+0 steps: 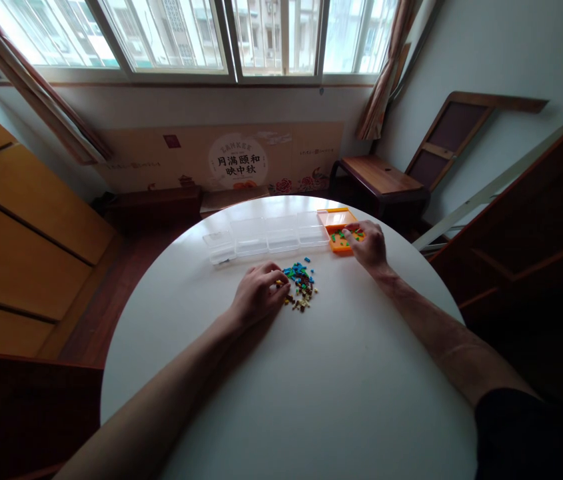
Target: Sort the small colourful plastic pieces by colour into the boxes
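Dark sleeve [526,433], right arm: beside the near-right edge of the round white table [321,393]. Right hand [368,245]: fingers bent over the orange case [342,249] near the far edge, its lid [337,217] folded back, leaving contents reachable; grip, cannot tell. Left hand [261,287]: fingers curled at the toy-brick pile [303,283], seemingly placed between both hands for easy reach; grip, cannot tell. Clear plastic boxes [266,237]: row along far edge, left of case.

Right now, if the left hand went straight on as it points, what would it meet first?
The left hand would probably meet the pile of small coloured pieces; present contact is unclear.
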Demonstrator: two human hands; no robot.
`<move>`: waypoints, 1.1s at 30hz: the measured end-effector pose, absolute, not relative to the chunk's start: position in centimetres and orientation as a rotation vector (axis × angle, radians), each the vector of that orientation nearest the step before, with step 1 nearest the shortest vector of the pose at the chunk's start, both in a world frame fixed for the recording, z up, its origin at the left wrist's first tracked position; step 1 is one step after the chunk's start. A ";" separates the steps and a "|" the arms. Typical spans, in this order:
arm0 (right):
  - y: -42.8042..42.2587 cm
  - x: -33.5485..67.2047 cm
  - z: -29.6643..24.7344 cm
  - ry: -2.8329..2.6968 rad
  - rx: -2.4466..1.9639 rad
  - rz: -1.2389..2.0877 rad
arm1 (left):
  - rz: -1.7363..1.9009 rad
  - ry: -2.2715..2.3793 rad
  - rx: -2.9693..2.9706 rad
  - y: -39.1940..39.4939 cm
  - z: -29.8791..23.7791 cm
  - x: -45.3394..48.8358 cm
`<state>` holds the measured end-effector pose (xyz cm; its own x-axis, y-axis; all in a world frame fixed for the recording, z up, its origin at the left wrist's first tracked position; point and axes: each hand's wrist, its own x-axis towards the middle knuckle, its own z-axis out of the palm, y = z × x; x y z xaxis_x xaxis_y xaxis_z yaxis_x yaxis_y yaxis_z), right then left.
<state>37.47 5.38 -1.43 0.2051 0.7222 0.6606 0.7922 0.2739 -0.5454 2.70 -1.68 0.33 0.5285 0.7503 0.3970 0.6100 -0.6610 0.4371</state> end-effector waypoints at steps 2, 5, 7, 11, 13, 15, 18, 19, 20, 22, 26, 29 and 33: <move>5.3 37.3 -1.6 -1.552 -1.434 -0.083 | 0.831 1.148 2.524 -1.7 0.4 2.7; 4.7 36.1 -1.2 -1.669 -1.316 -0.016 | 0.835 1.150 2.522 -1.8 0.5 2.8; 4.0 35.1 -0.8 -1.814 -1.204 0.058 | 0.837 1.147 2.519 -1.8 0.6 2.8; 2.3 32.9 0.0 -2.126 -0.970 0.226 | 0.835 1.142 2.523 -1.8 0.7 2.9; 1.6 32.1 0.0 -2.200 -0.901 0.263 | 0.834 1.139 2.527 -1.8 0.8 3.0; 1.3 31.6 0.0 -2.240 -0.876 0.269 | 0.832 1.136 2.531 -1.9 0.9 3.0; 1.1 31.4 -0.2 -2.261 -0.893 0.277 | 0.831 1.140 2.537 -1.9 1.0 3.1; 1.1 31.4 -0.2 -2.262 -0.905 0.276 | 0.831 1.141 2.538 -1.9 1.0 3.1; 1.1 31.4 -0.2 -2.264 -0.915 0.273 | 0.831 1.141 2.540 -1.9 1.0 3.1; 1.1 31.3 -0.2 -2.265 -0.929 0.256 | 0.828 1.142 2.542 -1.9 1.0 3.1; 1.0 30.8 -0.2 -2.247 -0.973 0.237 | 0.829 1.141 2.537 -1.8 0.9 3.1; 1.0 30.4 -0.4 -2.232 -1.009 0.236 | 0.826 1.141 2.535 -1.8 0.8 3.0; 1.1 30.3 -0.4 -2.215 -1.017 0.222 | 0.822 1.145 2.541 -1.7 0.7 3.0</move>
